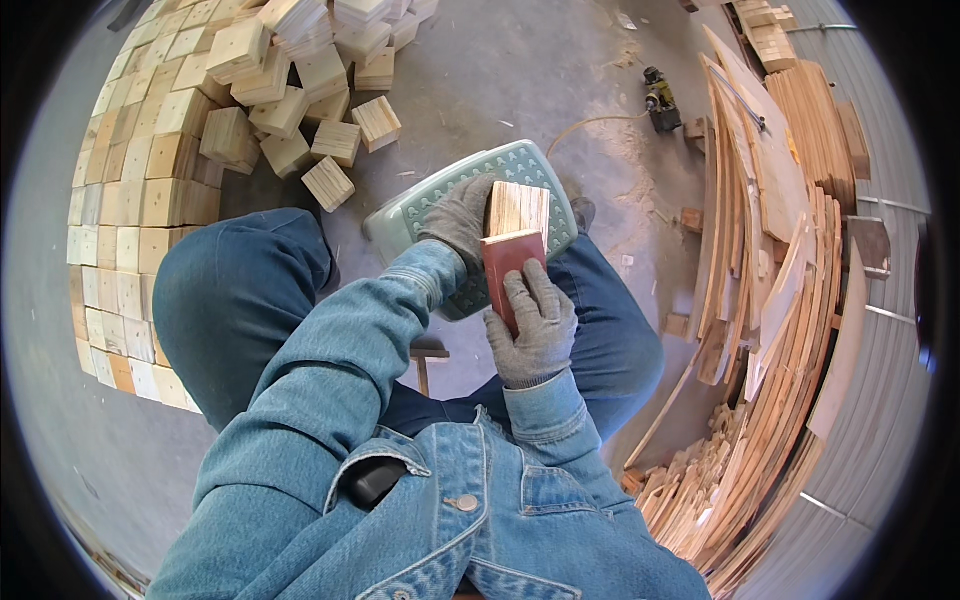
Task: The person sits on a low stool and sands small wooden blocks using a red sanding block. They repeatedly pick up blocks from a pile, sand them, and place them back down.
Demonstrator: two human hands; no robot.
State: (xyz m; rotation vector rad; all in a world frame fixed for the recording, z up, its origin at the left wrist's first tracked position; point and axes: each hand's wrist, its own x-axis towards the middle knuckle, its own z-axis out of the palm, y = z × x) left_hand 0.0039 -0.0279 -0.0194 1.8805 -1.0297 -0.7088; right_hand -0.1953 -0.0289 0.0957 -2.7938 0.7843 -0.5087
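Note:
A layered, pale wooden block point(519, 207) rests on a light green plastic stool point(520, 160) with a bumpy top, between my knees. My left hand point(460, 220), in a grey glove, grips the block's left side; part of its fingers is hidden. Against the block's near end lies a flat reddish-brown sanding block point(500, 265) with a pale edge. My right hand point(537, 325), also gloved in grey, wraps its fingers over the sanding block's right side, with the thumb toward its near end.
A tall stack of wooden blocks point(130, 240) stands at the left, with loose blocks point(337, 143) heaped beside it. Long thin boards point(790, 330) and wood scraps point(690, 480) pile up at the right. On the floor ahead sits a dark and yellow power tool point(660, 100) near an orange hose point(595, 120).

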